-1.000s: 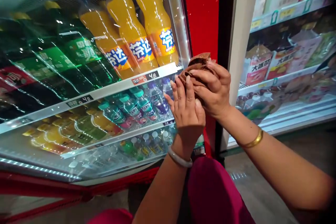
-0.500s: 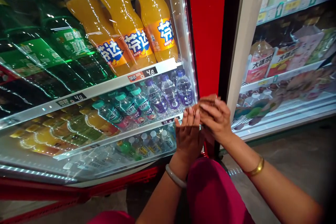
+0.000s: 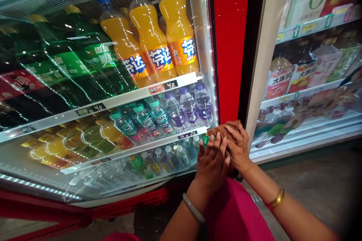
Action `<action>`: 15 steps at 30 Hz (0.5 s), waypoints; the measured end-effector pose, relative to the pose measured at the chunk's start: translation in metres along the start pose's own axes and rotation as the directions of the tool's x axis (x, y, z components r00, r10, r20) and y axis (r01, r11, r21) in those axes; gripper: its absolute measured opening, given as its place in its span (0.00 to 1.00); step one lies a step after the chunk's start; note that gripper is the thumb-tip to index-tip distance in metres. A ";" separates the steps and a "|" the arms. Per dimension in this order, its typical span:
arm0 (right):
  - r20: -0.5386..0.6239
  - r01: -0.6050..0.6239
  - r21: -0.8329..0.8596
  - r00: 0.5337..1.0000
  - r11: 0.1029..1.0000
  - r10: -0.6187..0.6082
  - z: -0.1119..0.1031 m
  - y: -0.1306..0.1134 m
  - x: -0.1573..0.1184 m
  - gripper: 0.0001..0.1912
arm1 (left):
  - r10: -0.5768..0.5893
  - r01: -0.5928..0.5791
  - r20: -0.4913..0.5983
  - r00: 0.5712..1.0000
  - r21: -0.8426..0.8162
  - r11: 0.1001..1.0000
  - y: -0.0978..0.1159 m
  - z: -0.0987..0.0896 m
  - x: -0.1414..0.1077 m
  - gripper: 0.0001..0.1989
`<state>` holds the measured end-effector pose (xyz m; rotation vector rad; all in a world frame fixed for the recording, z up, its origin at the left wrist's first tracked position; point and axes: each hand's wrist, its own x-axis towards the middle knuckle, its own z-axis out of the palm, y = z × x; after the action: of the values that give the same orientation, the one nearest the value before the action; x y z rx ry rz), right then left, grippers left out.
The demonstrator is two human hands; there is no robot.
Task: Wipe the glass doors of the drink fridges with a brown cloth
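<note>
My left hand [image 3: 211, 163], with a pale bangle on the wrist, lies at the lower right edge of the drinks cooler's glass door [image 3: 206, 56]. Its fingers point up and are stretched out, touching or almost touching the edge. Close on its right, my right hand [image 3: 238, 144] has bent fingers against the same edge, and a gold bangle circles that wrist. A darker hand shape beside its fingertips looks like a reflection. What lies under the right fingertips is partly hidden. Behind the glass, just left of the hands, stand small water bottles with purple caps [image 3: 189, 105].
Orange soda bottles [image 3: 154, 41] and green bottles [image 3: 70, 52] fill the upper shelf. Yellow drinks [image 3: 76, 139] and teal-capped bottles [image 3: 144, 118] stand lower. A red cabinet side [image 3: 229, 45] separates this cooler from a second drinks cooler [image 3: 258, 71]. My pink-clad knee [image 3: 237, 211] is below.
Both hands have shifted slightly down and to the right in the picture, remaining together at the door's edge. The view has moved too, so more of the upper shelf shows.
</note>
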<state>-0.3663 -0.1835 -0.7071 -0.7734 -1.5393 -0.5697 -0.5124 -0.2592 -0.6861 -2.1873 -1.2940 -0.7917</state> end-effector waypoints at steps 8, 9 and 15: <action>-0.019 0.065 -0.082 0.998 0.995 -0.067 0.014 -0.004 0.184 0.14 | -0.169 0.134 -0.226 0.959 -0.160 0.978 -0.036 -0.058 0.113 0.33; 0.033 0.047 -0.109 0.998 0.993 -0.044 0.013 -0.005 0.179 0.15 | -0.185 0.148 -0.212 0.960 -0.177 0.973 -0.036 -0.057 0.107 0.33; 0.208 0.126 -0.093 0.972 0.988 -0.105 0.013 -0.012 0.127 0.12 | -0.273 0.250 -0.124 0.954 -0.175 0.952 -0.037 -0.065 0.079 0.33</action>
<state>-0.3860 -0.1631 -0.5824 -0.8472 -1.7623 -0.6799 -0.5304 -0.2364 -0.5808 -2.0520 -1.5110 -1.1727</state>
